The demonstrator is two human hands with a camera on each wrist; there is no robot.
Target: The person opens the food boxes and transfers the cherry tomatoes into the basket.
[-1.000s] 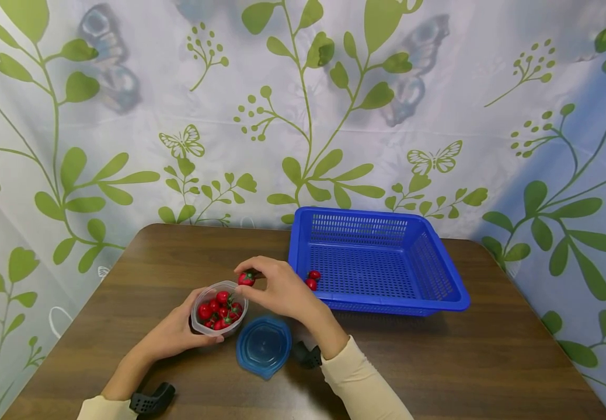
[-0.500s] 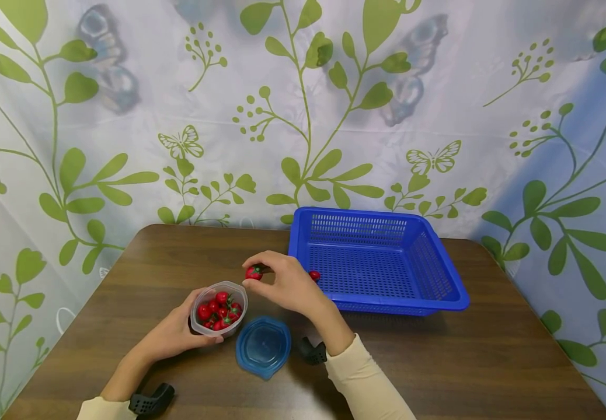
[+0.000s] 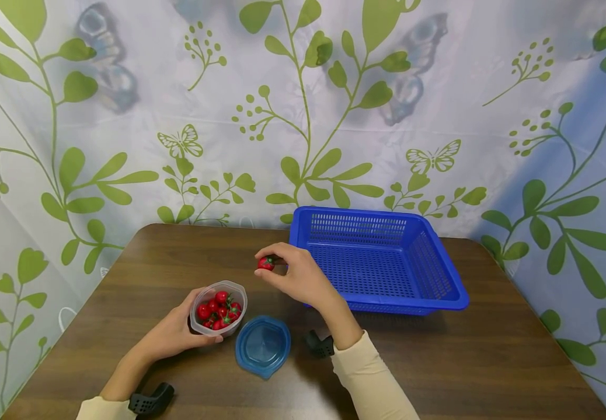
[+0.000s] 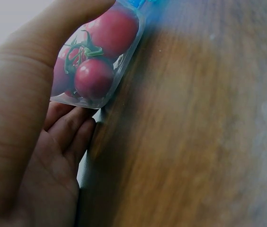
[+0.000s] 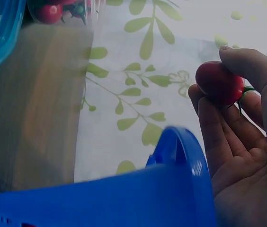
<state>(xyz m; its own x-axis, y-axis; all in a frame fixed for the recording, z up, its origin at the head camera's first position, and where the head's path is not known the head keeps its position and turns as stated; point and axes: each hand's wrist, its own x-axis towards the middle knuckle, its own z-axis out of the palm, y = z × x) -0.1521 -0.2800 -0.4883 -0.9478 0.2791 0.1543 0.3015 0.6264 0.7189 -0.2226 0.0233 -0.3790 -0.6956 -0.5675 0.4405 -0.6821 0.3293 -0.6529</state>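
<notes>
My right hand (image 3: pixel 303 277) pinches a red cherry tomato (image 5: pixel 220 83) with a green stem between thumb and fingertips, beside the near left corner of a blue plastic basket (image 3: pixel 387 303). My left hand (image 3: pixel 177 329) holds a clear plastic container (image 3: pixel 243 297) by its side, thumb at the front. Several red cherry tomatoes (image 4: pixel 94 78) with green stems lie inside that container. The tomatoes seen earlier in the basket's left corner are hidden behind my right hand in the head view.
A round blue translucent lid (image 3: pixel 263 346) lies on the brown wooden table (image 3: pixel 187 385) between my two hands. Behind the table hangs a pale curtain (image 3: pixel 198 192) with green leaves and butterflies. A dark band (image 3: pixel 152 400) is at my left wrist.
My right hand, with the cherry tomato, has moved up and to the right, away from the container and over to the basket's left edge. The left hand and container have stayed in place.
</notes>
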